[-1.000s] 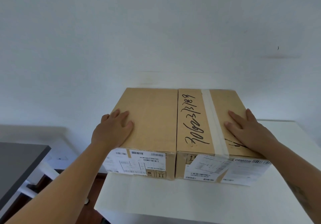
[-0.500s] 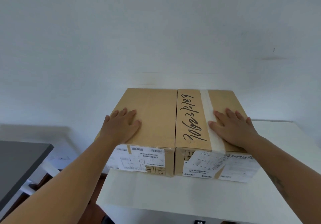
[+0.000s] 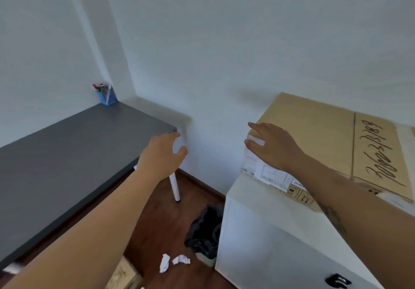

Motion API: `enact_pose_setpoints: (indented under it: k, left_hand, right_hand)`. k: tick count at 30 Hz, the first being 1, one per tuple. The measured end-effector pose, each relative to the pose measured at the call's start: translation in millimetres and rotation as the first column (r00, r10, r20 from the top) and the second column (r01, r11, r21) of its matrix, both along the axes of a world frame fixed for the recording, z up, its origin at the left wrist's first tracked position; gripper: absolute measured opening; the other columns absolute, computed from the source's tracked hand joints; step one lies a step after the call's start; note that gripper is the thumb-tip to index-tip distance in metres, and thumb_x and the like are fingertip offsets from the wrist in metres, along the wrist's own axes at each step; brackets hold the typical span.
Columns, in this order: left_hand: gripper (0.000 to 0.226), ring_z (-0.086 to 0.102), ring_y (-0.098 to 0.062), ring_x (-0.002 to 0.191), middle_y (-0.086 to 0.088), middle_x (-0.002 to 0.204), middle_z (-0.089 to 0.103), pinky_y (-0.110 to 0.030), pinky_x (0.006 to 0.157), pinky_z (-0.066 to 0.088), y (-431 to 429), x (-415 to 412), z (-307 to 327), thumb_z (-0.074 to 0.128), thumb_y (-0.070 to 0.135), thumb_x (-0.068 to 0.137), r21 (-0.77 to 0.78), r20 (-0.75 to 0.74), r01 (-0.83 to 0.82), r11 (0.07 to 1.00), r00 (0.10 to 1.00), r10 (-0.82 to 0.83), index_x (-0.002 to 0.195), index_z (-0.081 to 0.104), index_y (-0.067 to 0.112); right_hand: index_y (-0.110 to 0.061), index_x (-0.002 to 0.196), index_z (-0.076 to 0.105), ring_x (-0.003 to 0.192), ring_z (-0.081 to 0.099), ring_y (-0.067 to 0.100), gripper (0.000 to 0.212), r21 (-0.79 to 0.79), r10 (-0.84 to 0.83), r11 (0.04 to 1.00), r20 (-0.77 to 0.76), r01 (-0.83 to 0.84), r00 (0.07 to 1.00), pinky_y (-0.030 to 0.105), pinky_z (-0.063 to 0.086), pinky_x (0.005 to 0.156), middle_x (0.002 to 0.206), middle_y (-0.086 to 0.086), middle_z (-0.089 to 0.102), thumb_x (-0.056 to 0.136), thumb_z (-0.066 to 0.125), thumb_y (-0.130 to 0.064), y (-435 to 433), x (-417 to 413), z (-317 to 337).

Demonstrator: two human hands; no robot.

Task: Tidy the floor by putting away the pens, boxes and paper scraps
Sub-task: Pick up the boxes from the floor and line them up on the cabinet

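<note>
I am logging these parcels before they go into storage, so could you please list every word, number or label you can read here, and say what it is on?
"30602373789", roughly; the handwriting is slanted and blurred, on top of the right cardboard box.
Shipping label on the left cardboard box: print too small and blurred to read.
Handling symbols on that box's front: no legible text.

Bare white corner room with a wooden floor

Pale walls (image 3: 224, 41) meet in a corner at far left; a dark grey desk (image 3: 67, 154) on a white leg (image 3: 174, 187) fills the left, a white cabinet (image 3: 269, 232) stands right, reddish-brown floorboards (image 3: 161, 221) and a dark skirting board (image 3: 202, 184) between them.
</note>
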State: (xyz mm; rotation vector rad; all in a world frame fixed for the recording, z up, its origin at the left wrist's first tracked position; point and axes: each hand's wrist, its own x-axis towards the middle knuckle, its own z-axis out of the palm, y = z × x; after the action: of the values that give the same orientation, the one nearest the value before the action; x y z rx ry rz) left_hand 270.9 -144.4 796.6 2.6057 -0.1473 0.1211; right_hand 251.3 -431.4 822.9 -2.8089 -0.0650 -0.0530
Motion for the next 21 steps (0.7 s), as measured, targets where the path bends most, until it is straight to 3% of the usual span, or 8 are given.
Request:
enact_pose_setpoints:
  k: [4, 12, 15, 21]
  left_hand:
    - [0.049, 0.049, -0.022, 0.128, 0.001, 0.140, 0.054, -0.043, 0.101, 0.044, 95.9, -54.0, -14.5, 0.053, 0.043, 0.094, -0.002, -0.044, -0.178, 0.984, 0.983, 0.178, 0.139, 0.049, 0.026]
    - [0.052, 0.041, -0.024, 0.136, 0.001, 0.147, 0.049, -0.044, 0.110, 0.039, 264.8, -188.6, -63.2, 0.050, 0.048, 0.095, 0.026, -0.164, -0.495, 0.869, 0.855, 0.492, 0.142, 0.045, 0.026]
    - [0.053, 0.044, -0.024, 0.134, 0.000, 0.145, 0.050, -0.044, 0.108, 0.041, 291.9, -217.3, -80.7, 0.049, 0.048, 0.095, 0.020, -0.214, -0.564, 0.826, 0.804, 0.555, 0.142, 0.044, 0.025]
    - [0.056, 0.045, -0.026, 0.133, -0.003, 0.148, 0.046, -0.046, 0.107, 0.042, 326.1, -255.1, -134.2, 0.052, 0.046, 0.094, -0.030, -0.389, -0.721, 0.693, 0.647, 0.656, 0.144, 0.040, 0.024]
  right_hand:
    - [-0.028, 0.148, 0.035, 0.141, 0.033, 0.022, 0.057, 0.073, 0.147, 0.987, 0.004, -0.146, 0.989, 0.046, 0.026, 0.116, 0.152, 0.000, 0.039, 0.095, 0.046, -0.047, 103.5, -6.5, -4.8]
    - [-0.033, 0.148, 0.033, 0.137, 0.037, 0.027, 0.061, 0.259, 0.368, 0.915, -0.225, -0.309, 0.902, 0.044, 0.037, 0.108, 0.151, 0.006, 0.038, 0.091, 0.049, -0.048, 292.3, -37.4, -61.9]
    - [-0.034, 0.148, 0.031, 0.132, 0.045, 0.028, 0.063, 0.266, 0.401, 0.906, -0.292, -0.329, 0.868, 0.044, 0.039, 0.106, 0.143, 0.009, 0.048, 0.090, 0.046, -0.051, 325.2, -48.8, -84.2]
    - [-0.033, 0.151, 0.027, 0.140, 0.036, 0.030, 0.060, 0.280, 0.470, 0.880, -0.413, -0.383, 0.780, 0.046, 0.037, 0.106, 0.156, 0.006, 0.031, 0.095, 0.046, -0.046, 391.7, -54.3, -146.1]
